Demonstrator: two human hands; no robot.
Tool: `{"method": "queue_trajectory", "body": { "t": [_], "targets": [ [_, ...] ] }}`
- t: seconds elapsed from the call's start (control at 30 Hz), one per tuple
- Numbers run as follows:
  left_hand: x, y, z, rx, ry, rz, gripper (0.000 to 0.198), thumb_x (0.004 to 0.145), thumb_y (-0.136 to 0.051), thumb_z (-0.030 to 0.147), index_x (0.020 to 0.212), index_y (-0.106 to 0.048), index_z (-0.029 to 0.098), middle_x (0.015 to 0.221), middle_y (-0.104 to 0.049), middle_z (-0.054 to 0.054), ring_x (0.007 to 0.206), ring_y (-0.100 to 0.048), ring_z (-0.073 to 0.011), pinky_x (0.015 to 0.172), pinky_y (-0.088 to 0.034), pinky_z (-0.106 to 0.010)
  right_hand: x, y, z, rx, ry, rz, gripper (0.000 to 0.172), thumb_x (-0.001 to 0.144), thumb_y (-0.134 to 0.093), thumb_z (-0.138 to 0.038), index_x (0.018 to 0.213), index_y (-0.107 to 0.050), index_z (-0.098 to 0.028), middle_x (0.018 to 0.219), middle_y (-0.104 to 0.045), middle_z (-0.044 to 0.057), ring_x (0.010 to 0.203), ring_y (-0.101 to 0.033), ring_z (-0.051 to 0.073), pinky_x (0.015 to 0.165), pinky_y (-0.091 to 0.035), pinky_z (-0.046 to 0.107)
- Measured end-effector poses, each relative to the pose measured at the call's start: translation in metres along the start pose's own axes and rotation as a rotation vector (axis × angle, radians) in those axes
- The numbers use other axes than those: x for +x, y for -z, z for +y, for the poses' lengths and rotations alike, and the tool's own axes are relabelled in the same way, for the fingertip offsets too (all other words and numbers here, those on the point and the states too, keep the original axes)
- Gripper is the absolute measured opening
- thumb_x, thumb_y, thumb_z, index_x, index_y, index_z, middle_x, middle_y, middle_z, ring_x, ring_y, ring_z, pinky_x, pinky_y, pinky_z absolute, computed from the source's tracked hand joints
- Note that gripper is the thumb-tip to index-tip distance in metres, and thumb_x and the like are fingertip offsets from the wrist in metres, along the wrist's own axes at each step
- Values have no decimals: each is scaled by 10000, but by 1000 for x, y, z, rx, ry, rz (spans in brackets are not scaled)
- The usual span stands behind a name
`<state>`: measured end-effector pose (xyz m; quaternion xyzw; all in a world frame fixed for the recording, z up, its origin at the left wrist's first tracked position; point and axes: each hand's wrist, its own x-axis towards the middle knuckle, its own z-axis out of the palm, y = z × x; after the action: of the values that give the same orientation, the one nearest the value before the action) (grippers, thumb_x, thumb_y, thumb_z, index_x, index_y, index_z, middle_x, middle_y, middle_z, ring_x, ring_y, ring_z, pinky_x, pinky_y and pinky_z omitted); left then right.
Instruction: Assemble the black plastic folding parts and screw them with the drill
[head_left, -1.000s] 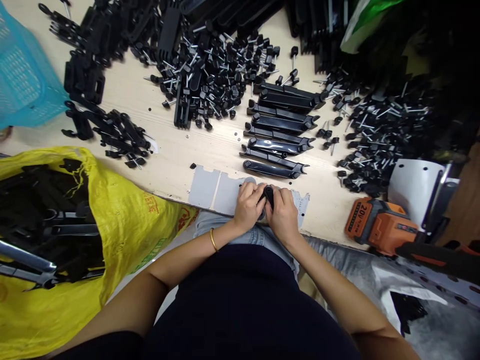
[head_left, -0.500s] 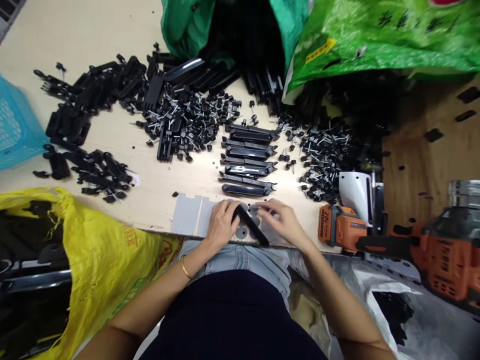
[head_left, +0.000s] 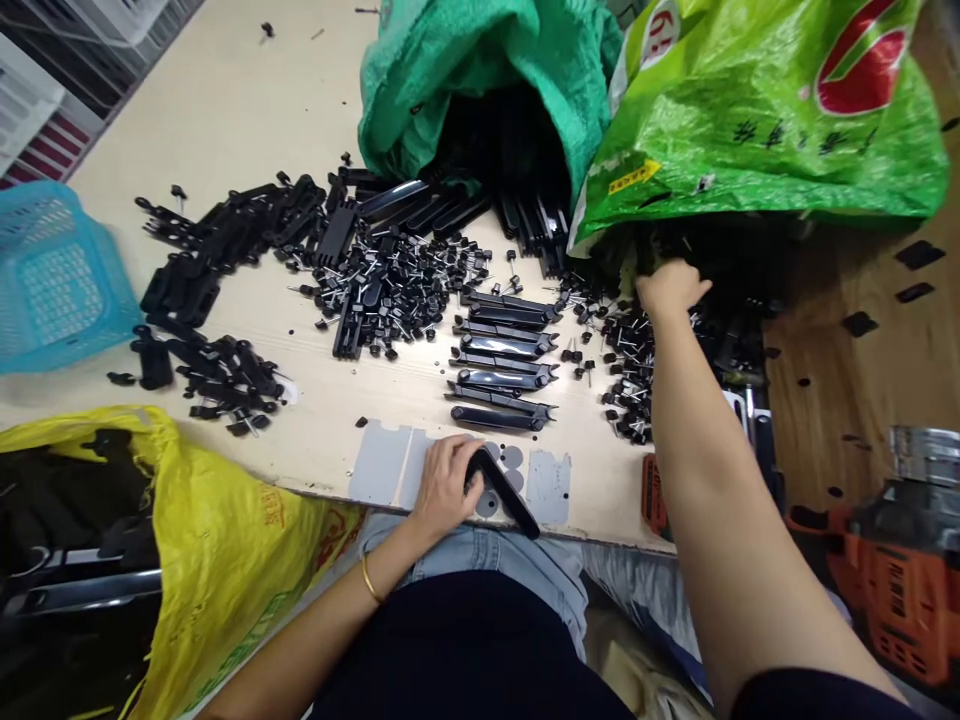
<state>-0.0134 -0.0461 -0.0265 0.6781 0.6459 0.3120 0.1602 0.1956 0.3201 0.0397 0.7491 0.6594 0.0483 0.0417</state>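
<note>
My left hand [head_left: 444, 482] is closed around one end of a long black plastic bar [head_left: 508, 495], which slants toward the table's front edge. Grey sheets [head_left: 381, 460] and small grey discs [head_left: 513, 458] lie under and beside it. Stretched far forward, my right hand [head_left: 670, 288] is at the mouth of the green printed bag [head_left: 757, 150], over dark parts. Most of its fingers are hidden, so what it holds does not show. Black-headed screws [head_left: 628, 350] are heaped just below it. Beyond my left hand, several black arm-like parts [head_left: 502, 378] lie in a stacked row.
A dark green sack [head_left: 487, 60] spills black bars at the back. More black-headed screws [head_left: 397, 290] and black clips [head_left: 225, 230] are spread leftward. A blue basket [head_left: 60, 280] and yellow sack [head_left: 247, 520] stand left. An orange power tool [head_left: 892, 590] is at right.
My right hand has left the area beside the black bar and reached forward and right to the green bag's mouth. My left hand still holds the bar. The view has shifted slightly.
</note>
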Motion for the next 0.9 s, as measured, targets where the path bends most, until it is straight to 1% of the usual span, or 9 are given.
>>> {"method": "queue_trajectory", "body": {
  "t": [0.2, 0.37, 0.43, 0.53, 0.6, 0.67, 0.73, 0.83, 0.9],
  "targets": [
    [9, 7, 24, 143, -521, -392, 272, 855, -518, 152, 1121, -539, 204, 1142, -566, -66, 1088, -491, -212, 937, -327, -393, -57, 29, 38, 295, -181, 145, 297, 821, -485, -164, 1019, -688, -78, 1023, -683, 193, 936, -576, 209, 905, -326, 372],
    [31, 15, 26, 229, -518, -414, 141, 904, -454, 107, 935, -578, 165, 889, -597, -35, 882, -522, -171, 892, -358, -353, -136, 59, 75, 606, -168, 438, 288, 787, -524, -261, 905, -711, -77, 791, -682, 112, 682, -562, 151, 645, -390, 260],
    [32, 22, 23, 214, -406, -375, 88, 881, -534, 171, 951, -587, 161, 868, -584, -41, 856, -516, -185, 855, -387, -350, -163, 78, 84, 617, -107, 300, 253, 767, -546, -283, 813, -715, -101, 636, -630, 57, 580, -509, 131, 561, -350, 252],
    [30, 27, 19, 183, -203, -354, 179, 843, -611, 256, 995, -599, 161, 856, -566, -45, 833, -515, -201, 782, -433, -334, -184, 87, 76, 431, 107, -281, 221, 764, -555, -294, 663, -685, -147, 501, -556, 14, 518, -482, 131, 533, -326, 261],
    [28, 25, 18, 175, -122, -369, 226, 843, -610, 255, 1051, -598, 166, 877, -558, -50, 853, -524, -207, 764, -454, -326, -187, 74, 59, 234, 258, -540, 247, 775, -554, -333, 645, -662, -154, 548, -591, 36, 552, -523, 156, 552, -351, 271],
    [28, 20, 18, 183, -84, -398, 273, 841, -608, 228, 1107, -586, 173, 923, -552, -60, 897, -531, -216, 771, -469, -328, -189, 54, 42, 102, 328, -576, 319, 791, -550, -437, 750, -663, -142, 698, -658, 93, 666, -589, 211, 591, -390, 288],
    [28, 16, 18, 201, -63, -426, 296, 835, -610, 214, 1128, -577, 177, 960, -547, -70, 929, -533, -225, 775, -478, -333, -199, 37, 34, 68, 296, -459, 465, 818, -498, -545, 939, -638, -118, 870, -681, 157, 803, -621, 270, 644, -422, 314],
    [29, 13, 17, 208, -65, -451, 274, 836, -607, 209, 1106, -574, 173, 1002, -554, -79, 953, -538, -231, 784, -483, -338, -233, 23, 45, 76, 149, -301, 553, 866, -391, -592, 1053, -574, -105, 958, -669, 204, 876, -628, 302, 685, -439, 344],
    [29, 14, 16, 187, -75, -444, 257, 840, -597, 189, 1094, -563, 170, 1017, -570, -80, 962, -543, -230, 805, -479, -342, -263, 14, 59, 79, 86, -390, 524, 850, -412, -604, 971, -585, -124, 894, -672, 199, 835, -635, 303, 663, -438, 343]
  ]
}}
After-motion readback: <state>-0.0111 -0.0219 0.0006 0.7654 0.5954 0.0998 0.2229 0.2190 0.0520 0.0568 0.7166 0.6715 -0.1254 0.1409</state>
